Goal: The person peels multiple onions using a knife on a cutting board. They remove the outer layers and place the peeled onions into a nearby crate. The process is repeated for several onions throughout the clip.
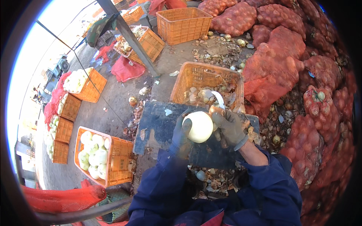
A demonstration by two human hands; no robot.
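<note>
A large, pale peeled onion (200, 127) rests in my gloved left hand (182, 135), whose thumb lies across its near left side. On the onion's right side my gloved right hand (230, 127) grips a knife (219, 100). Its short curved blade points away from me, and a piece of brown onion skin shows beside the blade. Both hands are above a dark, worn board (158, 121) strewn with bits of peel. Just beyond the board stands an orange plastic crate (208, 66) with onion skins and some onions inside.
Left of the board, an orange crate (120, 158) holds peeled onions (94, 151). Red mesh sacks of onions (274, 62) are piled along the right. A slanting metal post (133, 42) rises ahead. More crates (183, 26) stand farther off, and loose skins (210, 180) litter the ground below the board.
</note>
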